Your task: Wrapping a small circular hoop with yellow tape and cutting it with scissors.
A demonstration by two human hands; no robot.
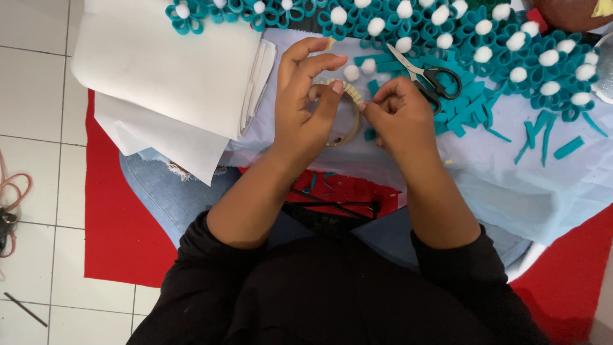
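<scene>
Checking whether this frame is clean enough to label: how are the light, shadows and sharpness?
Head view: even, soft light, no glare; only faint shadows under the left hand and right hand; the ring and scissors read sharp; edges bow slightly outward, and the lower right corner looks blurred.

Single head-worn camera, looking steeply down from above, close over lap, both forearms mid-frame, tiled floor (38, 96) at left edge.
</scene>
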